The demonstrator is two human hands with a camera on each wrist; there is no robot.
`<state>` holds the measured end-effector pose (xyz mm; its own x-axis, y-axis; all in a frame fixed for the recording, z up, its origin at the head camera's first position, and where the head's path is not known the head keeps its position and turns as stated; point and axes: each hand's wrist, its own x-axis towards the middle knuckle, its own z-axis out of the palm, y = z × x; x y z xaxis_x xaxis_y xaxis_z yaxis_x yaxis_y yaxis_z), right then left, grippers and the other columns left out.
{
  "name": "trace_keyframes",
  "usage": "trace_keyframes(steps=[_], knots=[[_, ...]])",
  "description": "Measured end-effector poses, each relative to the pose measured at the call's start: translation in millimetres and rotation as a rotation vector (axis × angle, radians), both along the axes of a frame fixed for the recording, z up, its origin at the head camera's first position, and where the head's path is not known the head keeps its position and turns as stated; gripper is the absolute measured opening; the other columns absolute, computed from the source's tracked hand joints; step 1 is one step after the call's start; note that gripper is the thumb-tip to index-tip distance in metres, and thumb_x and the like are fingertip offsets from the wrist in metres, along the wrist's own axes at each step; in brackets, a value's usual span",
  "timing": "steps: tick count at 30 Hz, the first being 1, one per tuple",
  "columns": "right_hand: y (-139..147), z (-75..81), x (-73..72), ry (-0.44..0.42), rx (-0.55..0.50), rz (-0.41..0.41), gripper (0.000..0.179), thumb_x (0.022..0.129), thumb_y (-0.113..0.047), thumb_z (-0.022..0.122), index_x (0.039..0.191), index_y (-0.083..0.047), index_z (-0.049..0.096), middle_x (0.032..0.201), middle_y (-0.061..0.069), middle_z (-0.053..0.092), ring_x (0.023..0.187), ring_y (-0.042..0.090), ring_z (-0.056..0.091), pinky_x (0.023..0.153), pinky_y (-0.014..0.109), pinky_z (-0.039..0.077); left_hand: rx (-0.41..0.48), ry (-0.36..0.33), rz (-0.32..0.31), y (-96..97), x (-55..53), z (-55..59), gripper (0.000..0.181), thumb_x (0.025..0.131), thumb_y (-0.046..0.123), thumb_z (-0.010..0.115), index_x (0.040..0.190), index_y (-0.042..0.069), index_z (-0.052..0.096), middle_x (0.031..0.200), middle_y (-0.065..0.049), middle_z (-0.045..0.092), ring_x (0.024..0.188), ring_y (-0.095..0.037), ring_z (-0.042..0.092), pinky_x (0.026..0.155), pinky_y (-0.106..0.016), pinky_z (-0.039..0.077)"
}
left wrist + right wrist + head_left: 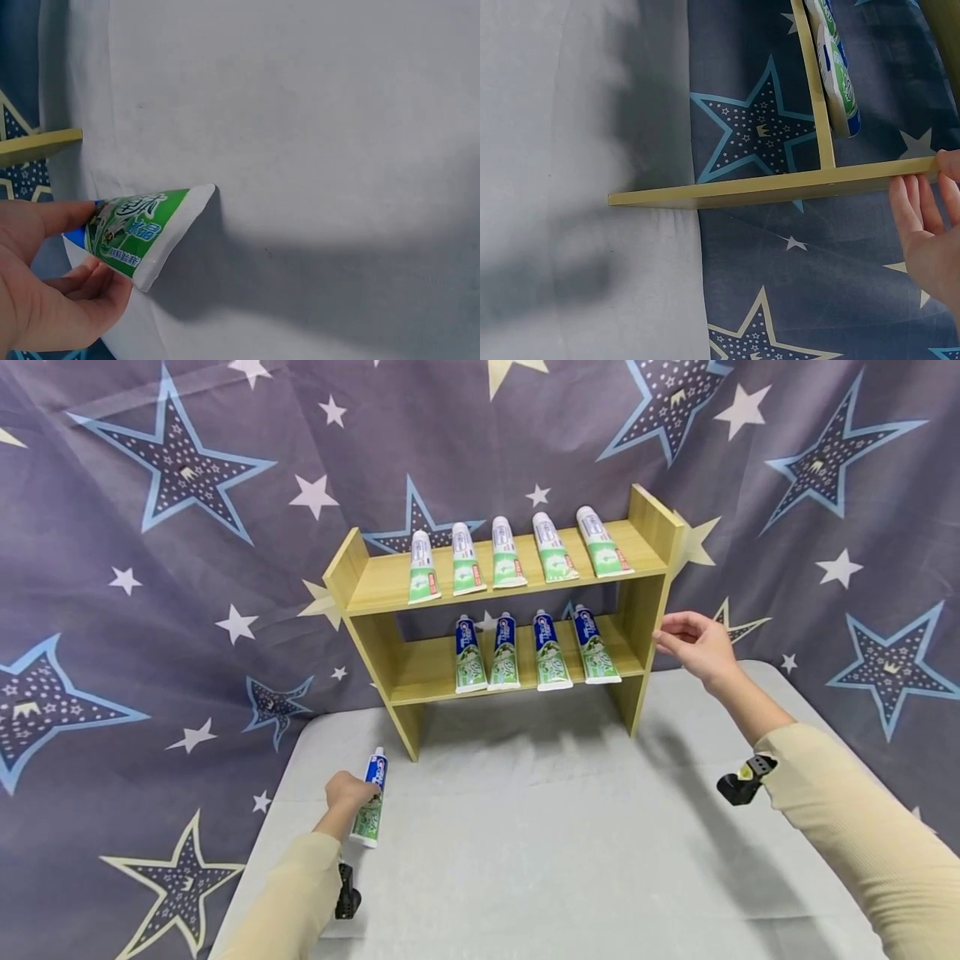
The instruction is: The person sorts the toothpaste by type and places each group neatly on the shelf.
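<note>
My left hand (pixel 349 795) grips a blue-and-green toothpaste tube (pixel 369 820) at the left front of the two-tier wooden shelf (pixel 401 727). In the left wrist view the thumb and fingers pinch the tube (pixel 139 229) around its middle, with its flat white end pointing away from the hand. At the shelf's right side panel (pixel 649 618), my right hand (pixel 703 650) holds the edge. The right wrist view has the thumb at the panel's edge (pixel 780 184) and the fingers against its outer face.
Several white-and-green toothpaste tubes (pixel 506 560) lie in a row on the upper tier. Several blue-and-green tubes (pixel 550 652) lie on the lower tier, caps toward the back. A star-patterned curtain (pixel 187 635) hangs behind the white-covered table (pixel 525 827).
</note>
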<state>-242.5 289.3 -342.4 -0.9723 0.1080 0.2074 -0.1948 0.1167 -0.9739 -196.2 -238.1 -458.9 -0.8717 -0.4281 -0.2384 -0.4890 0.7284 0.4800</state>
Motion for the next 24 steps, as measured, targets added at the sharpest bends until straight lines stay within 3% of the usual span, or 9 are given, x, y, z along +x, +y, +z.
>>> trace_keyframes(steps=[4, 15, 18, 24], knots=[[-0.7, 0.0, -1.1, -0.01, 0.026, 0.001, 0.015, 0.088, -0.002, 0.065, 0.1, -0.007, 0.057, 0.076, -0.02, 0.063, 0.072, -0.005, 0.063, 0.066, 0.008, 0.057, -0.006, -0.006, 0.005, -0.1, 1.3, 2.0, 0.046, 0.077, 0.016, 0.07, 0.107, -0.016, 0.056, 0.1, -0.029, 0.063, 0.08, -0.029, 0.06, 0.082, -0.041, 0.058], [2.5, 1.5, -2.6, -0.02, -0.023, 0.015, 0.017, 0.088, 0.0, 0.064, 0.103, -0.004, 0.056, 0.077, -0.018, 0.064, 0.073, -0.005, 0.063, 0.067, 0.008, 0.057, -0.018, 0.005, -0.076, 8.1, 1.4, 20.8, 0.044, 0.073, 0.022, 0.075, 0.098, -0.013, 0.063, 0.092, -0.025, 0.065, 0.074, -0.023, 0.054, 0.063, -0.029, 0.052], [2.0, 1.5, -1.6, -0.026, -0.009, 0.012, 0.017, 0.088, -0.001, 0.064, 0.103, -0.004, 0.056, 0.077, -0.019, 0.063, 0.073, -0.005, 0.063, 0.067, 0.008, 0.057, 0.012, -0.007, -0.088, 10.9, 4.2, 25.4, 0.044, 0.073, 0.022, 0.076, 0.098, -0.012, 0.064, 0.088, -0.021, 0.065, 0.07, -0.02, 0.054, 0.058, -0.024, 0.05], [1.3, -0.5, -1.2, -0.032, -0.023, 0.017, 0.018, 0.088, 0.0, 0.064, 0.104, -0.003, 0.056, 0.077, -0.019, 0.063, 0.073, -0.005, 0.063, 0.067, 0.008, 0.057, 0.139, -0.055, -0.044, 18.4, 7.7, 25.3, 0.045, 0.075, 0.021, 0.077, 0.103, -0.012, 0.062, 0.079, -0.01, 0.057, 0.057, -0.011, 0.051, 0.056, -0.023, 0.055]])
